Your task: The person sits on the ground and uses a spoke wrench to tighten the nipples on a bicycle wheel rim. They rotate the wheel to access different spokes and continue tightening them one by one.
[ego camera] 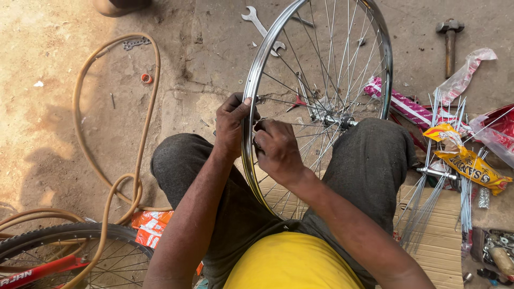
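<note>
Spoking a bicycle wheel rim [257, 69] at frame centre.
Left hand [231, 126] grips the rim; right hand [276, 150] pinches a spoke end; most spokes [342, 59] fitted, loose ones [428, 198] remain right.

yellow packet [471, 163] right, orange wrapper [152, 227] lower left

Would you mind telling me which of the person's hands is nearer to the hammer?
Right. The right hand is inside the rim, on the side towards the hammer at upper right. The left hand grips the rim from its outer side, farther away.
</note>
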